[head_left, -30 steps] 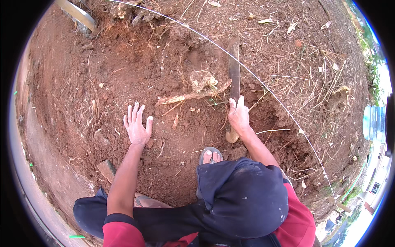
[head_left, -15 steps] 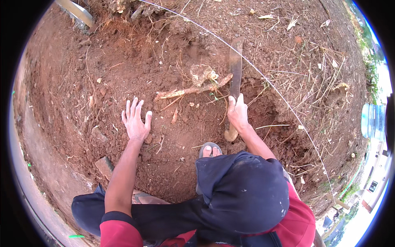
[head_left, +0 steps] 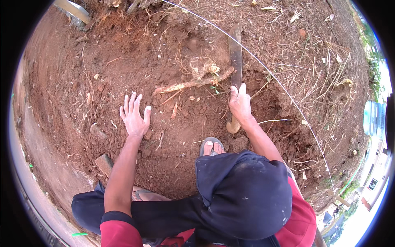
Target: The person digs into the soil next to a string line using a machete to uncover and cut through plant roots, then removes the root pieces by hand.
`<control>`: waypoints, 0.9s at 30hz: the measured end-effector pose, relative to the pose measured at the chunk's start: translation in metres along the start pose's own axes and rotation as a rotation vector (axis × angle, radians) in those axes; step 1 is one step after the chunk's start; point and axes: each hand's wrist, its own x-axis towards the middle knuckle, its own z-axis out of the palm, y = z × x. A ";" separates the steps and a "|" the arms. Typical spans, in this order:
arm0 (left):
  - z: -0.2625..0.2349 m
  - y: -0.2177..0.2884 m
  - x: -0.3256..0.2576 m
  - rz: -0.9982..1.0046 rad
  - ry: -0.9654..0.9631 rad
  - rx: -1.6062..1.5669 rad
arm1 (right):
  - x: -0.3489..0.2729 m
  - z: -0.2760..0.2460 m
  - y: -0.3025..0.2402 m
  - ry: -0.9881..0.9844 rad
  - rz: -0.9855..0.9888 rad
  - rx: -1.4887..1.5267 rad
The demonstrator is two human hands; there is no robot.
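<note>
My right hand (head_left: pixel 240 103) is wrapped round the wooden handle of a machete (head_left: pixel 236 57), whose long dark blade points away from me. The handle's curved butt shows below my fist. Beside the blade, on its left, a broken root (head_left: pixel 185 85) with pale, chopped wood and a knobby stump lies across the soil; its right end meets the blade or lies very close to it. My left hand (head_left: pixel 135 115) has its fingers spread, palm toward the dirt, and holds nothing. Whether it touches the ground I cannot tell.
A taut white string (head_left: pixel 271 74) curves over the soil from the top to the lower right. My sandalled foot (head_left: pixel 212 146) stands below the machete. A stone block (head_left: pixel 104 164) lies by my left forearm. Dug, loose soil (head_left: pixel 275 111) drops to the right, and a blue bottle (head_left: pixel 374 119) stands at the far right.
The view has shifted slightly. My right hand still grips the machete, and the blade stays beside the root, turned a little more edge-on. My left hand keeps its spread pose.
</note>
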 end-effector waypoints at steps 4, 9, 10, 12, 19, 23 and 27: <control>-0.003 -0.008 -0.009 -0.010 0.001 0.017 | 0.006 -0.021 0.015 -0.088 -0.031 0.037; -0.007 -0.010 -0.007 -0.018 -0.004 0.024 | 0.022 -0.102 -0.032 0.536 -0.056 0.819; -0.006 -0.006 -0.005 -0.029 -0.005 0.021 | 0.028 -0.107 -0.034 0.643 -0.059 0.913; -0.005 -0.004 -0.003 -0.018 0.002 0.013 | 0.027 -0.092 -0.032 0.660 -0.026 0.959; 0.001 -0.005 0.003 -0.009 0.032 0.003 | 0.006 -0.032 0.024 -0.102 -0.066 -0.038; -0.003 -0.010 -0.008 -0.011 0.022 0.022 | 0.019 -0.094 -0.020 0.299 -0.079 0.714; 0.000 -0.006 -0.003 0.001 0.028 0.011 | 0.026 -0.095 -0.042 0.482 -0.009 0.781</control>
